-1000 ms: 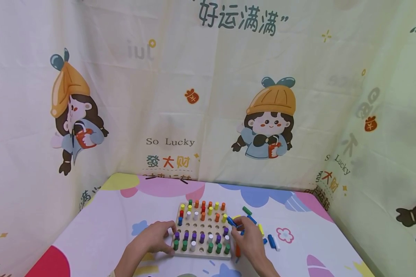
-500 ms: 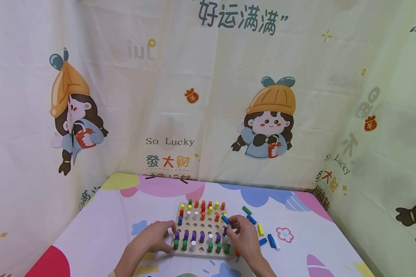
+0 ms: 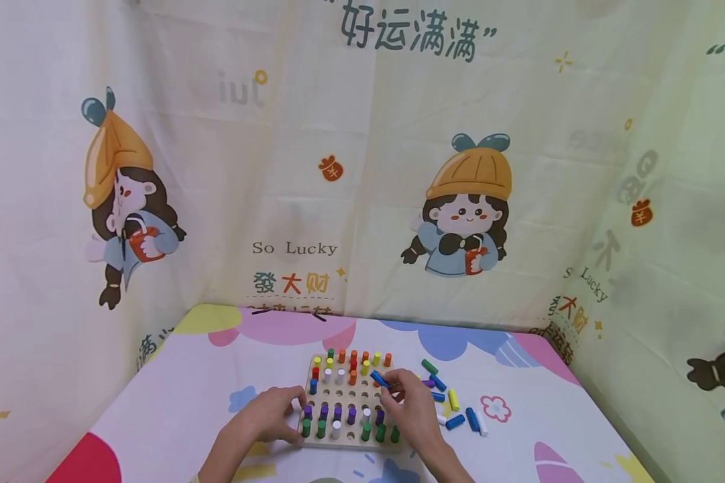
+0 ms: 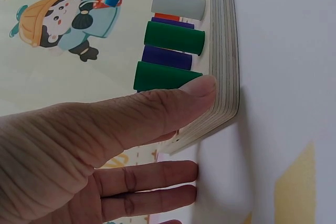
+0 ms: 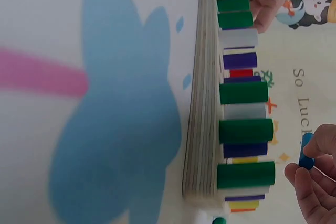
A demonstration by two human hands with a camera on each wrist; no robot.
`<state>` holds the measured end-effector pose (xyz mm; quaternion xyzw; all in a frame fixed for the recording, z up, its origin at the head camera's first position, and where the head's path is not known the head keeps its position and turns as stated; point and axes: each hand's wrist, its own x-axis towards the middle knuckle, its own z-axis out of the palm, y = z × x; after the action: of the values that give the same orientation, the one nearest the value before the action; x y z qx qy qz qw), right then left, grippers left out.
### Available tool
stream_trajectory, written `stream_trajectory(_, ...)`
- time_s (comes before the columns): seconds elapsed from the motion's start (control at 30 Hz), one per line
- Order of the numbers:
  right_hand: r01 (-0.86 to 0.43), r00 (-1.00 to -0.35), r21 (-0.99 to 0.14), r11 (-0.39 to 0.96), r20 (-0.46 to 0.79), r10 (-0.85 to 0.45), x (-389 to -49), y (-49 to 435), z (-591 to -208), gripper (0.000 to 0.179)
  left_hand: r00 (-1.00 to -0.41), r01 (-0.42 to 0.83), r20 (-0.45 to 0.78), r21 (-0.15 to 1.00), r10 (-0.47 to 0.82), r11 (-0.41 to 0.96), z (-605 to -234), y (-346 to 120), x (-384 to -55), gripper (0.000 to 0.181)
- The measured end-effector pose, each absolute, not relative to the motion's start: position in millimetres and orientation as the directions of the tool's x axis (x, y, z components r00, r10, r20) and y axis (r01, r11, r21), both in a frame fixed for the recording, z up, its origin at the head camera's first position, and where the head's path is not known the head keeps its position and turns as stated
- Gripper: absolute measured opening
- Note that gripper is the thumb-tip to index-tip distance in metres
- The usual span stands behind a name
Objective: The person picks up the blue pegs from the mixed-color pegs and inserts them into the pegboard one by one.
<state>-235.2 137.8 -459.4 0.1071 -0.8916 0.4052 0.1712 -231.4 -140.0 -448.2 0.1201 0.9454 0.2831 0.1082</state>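
A wooden pegboard point(image 3: 332, 404) with round holes lies on the table, and colored pegs stand upright in many of them. My right hand point(image 3: 412, 406) pinches a blue peg point(image 3: 377, 378) between thumb and fingertips, tilted over the board's right half. The right wrist view also catches this blue peg point(image 5: 306, 148). At the board's left side, my left hand point(image 3: 271, 412) has its thumb point(image 4: 199, 86) on the near corner beside a green peg point(image 4: 165, 76). Two of its other fingers point(image 4: 152, 176) stretch out straight below the thumb. My right hand hides part of the board's right edge.
Loose pegs lie right of the board, among them a green peg point(image 3: 430, 367), a yellow peg point(image 3: 453, 400), a blue peg point(image 3: 472, 419) and a white peg point(image 3: 483, 424). A printed curtain point(image 3: 362, 221) hangs behind the patterned tabletop point(image 3: 537, 402).
My right hand has carried the blue peg leftward, from the board's right edge to above its holes. More loose pegs show behind that hand. My left hand stays put.
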Motion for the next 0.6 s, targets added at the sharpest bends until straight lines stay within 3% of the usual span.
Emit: stream_trajectory(0.6,-0.374,-0.908,-0.684,0.626,0.407,-0.098,-236.3,108.1,-459.9,0.015,-0.940,0.201,-0.116,0.572,0.322,0.795,-452.8,-142.6,-233.6,0.046)
